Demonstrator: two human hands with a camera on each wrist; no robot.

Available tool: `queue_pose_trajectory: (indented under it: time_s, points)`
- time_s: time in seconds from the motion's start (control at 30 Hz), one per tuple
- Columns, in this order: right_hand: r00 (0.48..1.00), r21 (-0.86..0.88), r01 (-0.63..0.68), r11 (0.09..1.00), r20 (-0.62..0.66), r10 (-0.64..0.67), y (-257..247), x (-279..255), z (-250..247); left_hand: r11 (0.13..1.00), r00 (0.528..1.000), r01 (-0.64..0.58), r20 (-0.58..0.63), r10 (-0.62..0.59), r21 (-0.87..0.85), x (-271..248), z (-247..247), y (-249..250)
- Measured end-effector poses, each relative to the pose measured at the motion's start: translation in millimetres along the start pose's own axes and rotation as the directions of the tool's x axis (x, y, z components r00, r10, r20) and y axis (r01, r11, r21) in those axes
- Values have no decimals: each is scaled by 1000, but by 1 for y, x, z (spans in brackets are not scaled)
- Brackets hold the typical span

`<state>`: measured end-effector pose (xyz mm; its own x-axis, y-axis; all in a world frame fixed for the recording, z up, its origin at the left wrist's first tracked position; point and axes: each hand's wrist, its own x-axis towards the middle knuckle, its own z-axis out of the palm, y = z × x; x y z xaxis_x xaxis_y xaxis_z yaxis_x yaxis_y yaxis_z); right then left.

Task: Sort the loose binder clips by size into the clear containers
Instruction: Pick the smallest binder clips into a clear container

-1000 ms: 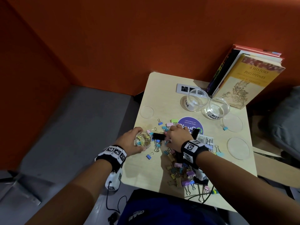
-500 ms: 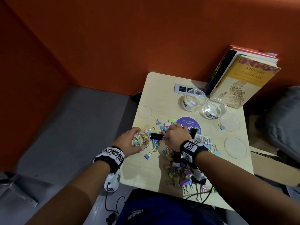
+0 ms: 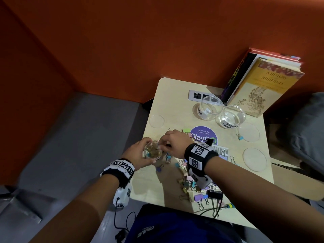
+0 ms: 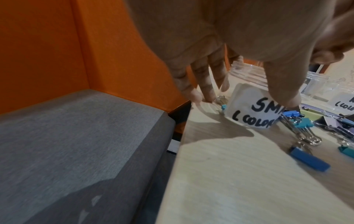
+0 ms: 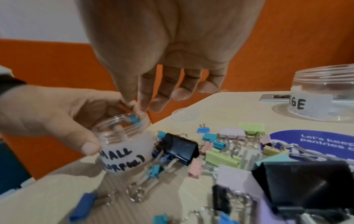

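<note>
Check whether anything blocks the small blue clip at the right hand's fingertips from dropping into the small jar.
Nothing visible does. The small blue clip sits at the small jar's open mouth; the left hand grips only its side.

my head view is dim and wide-angle, walls bowing at the edges, with soft shadows under both forearms on the table (image 3: 175,95). the wrist views are brighter but smeared: palms fill the top out of focus, clips in the lower right blur, glare streaks the clear jar (image 5: 325,91).
</note>
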<state>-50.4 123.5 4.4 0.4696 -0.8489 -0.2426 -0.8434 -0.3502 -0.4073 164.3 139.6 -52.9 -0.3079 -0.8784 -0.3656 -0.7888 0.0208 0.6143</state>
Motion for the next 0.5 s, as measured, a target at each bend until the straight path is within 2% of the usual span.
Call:
queue_pose_trajectory:
  time_s: [0.1,0.27,0.5]
  points:
    - [999,-122,-50,991,-24,47,6,2,5,1000,1000,4,-1,-4,7,0,-1,1]
    - [993,-40,-118,992,24,119,22,-6,5,1000,1000,-1,1,1,-13,0,-1,0]
    - [976,-143,-141,980,144,162,21,-13,17,1000,1000,1,2,-1,-8,0,-2,1]
